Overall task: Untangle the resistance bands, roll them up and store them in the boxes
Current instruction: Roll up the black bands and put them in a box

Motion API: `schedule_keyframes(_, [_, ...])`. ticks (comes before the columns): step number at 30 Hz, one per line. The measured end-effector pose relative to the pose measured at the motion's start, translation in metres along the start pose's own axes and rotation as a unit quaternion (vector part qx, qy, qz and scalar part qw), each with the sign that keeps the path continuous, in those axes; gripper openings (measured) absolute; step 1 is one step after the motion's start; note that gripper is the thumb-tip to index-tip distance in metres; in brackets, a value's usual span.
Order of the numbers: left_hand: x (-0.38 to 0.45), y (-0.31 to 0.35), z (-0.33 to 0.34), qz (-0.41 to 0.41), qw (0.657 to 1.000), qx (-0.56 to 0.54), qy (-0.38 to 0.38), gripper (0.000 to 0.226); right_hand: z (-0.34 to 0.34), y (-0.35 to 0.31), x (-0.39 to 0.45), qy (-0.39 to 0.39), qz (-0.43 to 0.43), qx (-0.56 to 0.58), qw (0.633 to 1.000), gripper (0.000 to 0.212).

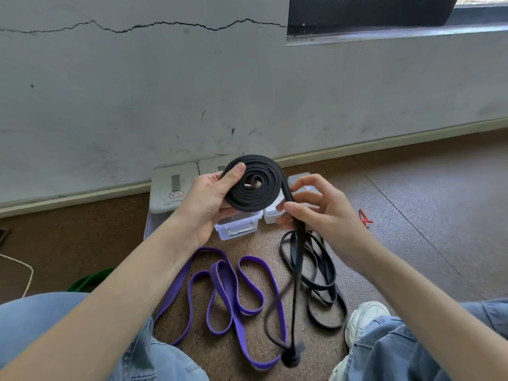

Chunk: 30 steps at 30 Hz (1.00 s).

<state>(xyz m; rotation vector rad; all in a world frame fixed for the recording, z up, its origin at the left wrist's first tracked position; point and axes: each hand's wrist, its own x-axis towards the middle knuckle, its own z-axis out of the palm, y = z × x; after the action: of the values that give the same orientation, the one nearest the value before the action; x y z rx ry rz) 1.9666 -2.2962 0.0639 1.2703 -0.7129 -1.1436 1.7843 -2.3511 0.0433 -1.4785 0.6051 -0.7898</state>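
Centre frame, coil: left hand (204, 200) grips the black band (254, 185) roll flat.
Tail: right hand (316, 207) pinches it; should feed taut, untwisted.

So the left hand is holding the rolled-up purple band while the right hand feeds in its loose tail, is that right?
Not quite: the head view shows the coil in the left hand is black, not purple. The purple band lies loose on the floor. The right hand does guide the tail.
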Motion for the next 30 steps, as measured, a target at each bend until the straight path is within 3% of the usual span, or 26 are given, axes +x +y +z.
schedule_keyframes(6, [-0.003,-0.020,0.010,0.028,1.000,0.001,0.006,0.017,0.009,0.014,-0.007,0.043,0.014,0.047,0.998,0.022])
schedule_keyframes(10, [-0.004,-0.024,0.007,0.024,0.999,-0.010,-0.018,0.028,0.006,0.012,-0.009,0.045,0.021,0.080,0.996,0.025])
schedule_keyframes(14, [-0.003,-0.027,0.005,0.029,0.999,-0.011,-0.037,0.029,0.004,0.014,-0.009,0.054,0.021,0.048,0.997,0.024])
schedule_keyframes(18, [-0.005,-0.023,-0.002,-0.020,0.989,0.060,-0.131,0.019,-0.008,0.013,-0.005,0.083,-0.011,-0.026,0.996,0.022])
schedule_keyframes(21, [-0.007,-0.014,-0.007,-0.068,0.963,0.164,-0.203,0.022,-0.012,0.007,-0.004,0.042,-0.034,-0.107,0.993,0.028])
schedule_keyframes(24, [-0.009,-0.017,0.001,-0.014,0.962,0.238,-0.136,0.021,-0.005,0.006,-0.005,0.001,-0.023,-0.133,0.991,0.024])
schedule_keyframes(27, [-0.010,-0.022,0.006,0.072,0.974,0.209,-0.056,0.016,-0.004,0.005,-0.004,-0.002,-0.007,-0.084,0.996,0.021])
schedule_keyframes(30, [-0.010,-0.023,0.007,0.071,0.977,0.192,-0.061,0.007,-0.005,0.005,-0.005,-0.009,0.008,-0.059,0.998,0.019])
